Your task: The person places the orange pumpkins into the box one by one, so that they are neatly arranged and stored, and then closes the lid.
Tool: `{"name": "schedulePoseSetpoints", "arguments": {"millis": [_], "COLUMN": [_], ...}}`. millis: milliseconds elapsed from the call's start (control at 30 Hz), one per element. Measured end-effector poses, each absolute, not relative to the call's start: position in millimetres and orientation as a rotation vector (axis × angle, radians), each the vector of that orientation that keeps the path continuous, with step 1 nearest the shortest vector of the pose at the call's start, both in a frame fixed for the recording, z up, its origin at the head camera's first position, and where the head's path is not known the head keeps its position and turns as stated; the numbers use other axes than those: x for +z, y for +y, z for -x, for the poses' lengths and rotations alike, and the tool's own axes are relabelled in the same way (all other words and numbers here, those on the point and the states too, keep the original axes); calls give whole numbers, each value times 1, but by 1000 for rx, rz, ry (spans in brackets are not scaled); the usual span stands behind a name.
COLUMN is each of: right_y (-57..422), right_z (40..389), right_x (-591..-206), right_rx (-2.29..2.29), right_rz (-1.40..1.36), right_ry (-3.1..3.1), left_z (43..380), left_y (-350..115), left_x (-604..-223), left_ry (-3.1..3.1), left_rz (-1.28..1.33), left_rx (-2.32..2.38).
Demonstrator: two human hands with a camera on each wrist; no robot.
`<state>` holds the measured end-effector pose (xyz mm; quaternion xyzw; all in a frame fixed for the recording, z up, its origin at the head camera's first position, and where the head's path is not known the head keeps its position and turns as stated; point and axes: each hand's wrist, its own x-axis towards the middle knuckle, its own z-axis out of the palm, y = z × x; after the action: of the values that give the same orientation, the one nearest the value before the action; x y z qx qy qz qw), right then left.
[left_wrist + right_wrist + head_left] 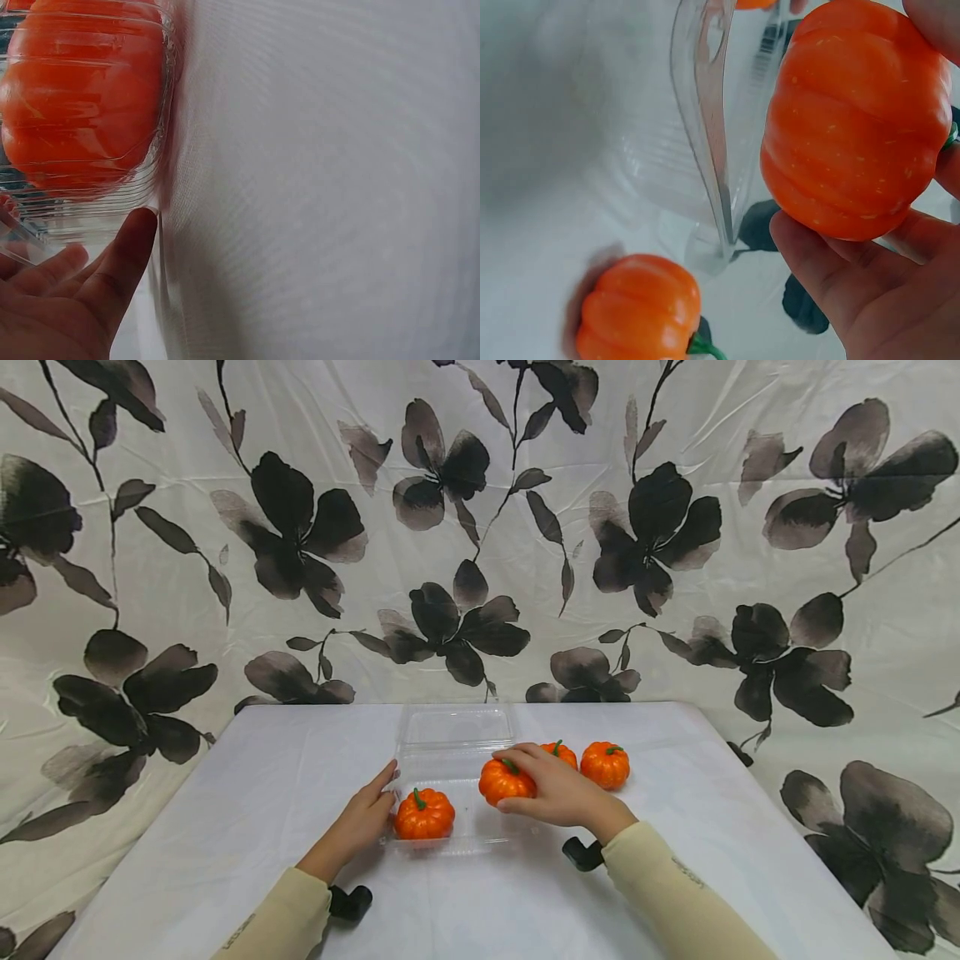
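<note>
An orange mini pumpkin (506,782) with a green stem is in my right hand (558,789). My thumb and fingers grip its sides, over the right part of a clear plastic clamshell container (480,822). In the right wrist view the held pumpkin (859,120) appears beside the container's rim (712,112). A second pumpkin (424,815) sits inside the container at the front left; the left wrist view shows this pumpkin (86,97) through the ribbed wall. My left hand (363,814) touches the container's left side, thumb (127,262) straight against the lower wall.
Two more pumpkins stand on the white-covered table (300,760) right of the container: one pumpkin (605,765) in full view, another pumpkin (561,752) partly behind my right hand. The container's lid (457,727) lies opened toward the back. A floral cloth (450,527) hangs behind.
</note>
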<state>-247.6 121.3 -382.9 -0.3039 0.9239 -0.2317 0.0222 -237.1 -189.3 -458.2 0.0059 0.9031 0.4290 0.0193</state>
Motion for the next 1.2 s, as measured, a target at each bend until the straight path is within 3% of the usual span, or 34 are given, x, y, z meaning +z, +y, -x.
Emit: {"name": "schedulePoseSetpoints", "arguments": {"millis": [1200], "right_y": [85], "right_z": [255], "right_x": [-401], "right_rx": [-658], "right_rz": [1023], "right_ry": [2777], "left_z": [237], "left_y": [-192], "left_x": [-456], "left_ry": [2813], "left_rz": [-66], "left_rx": [1340]}}
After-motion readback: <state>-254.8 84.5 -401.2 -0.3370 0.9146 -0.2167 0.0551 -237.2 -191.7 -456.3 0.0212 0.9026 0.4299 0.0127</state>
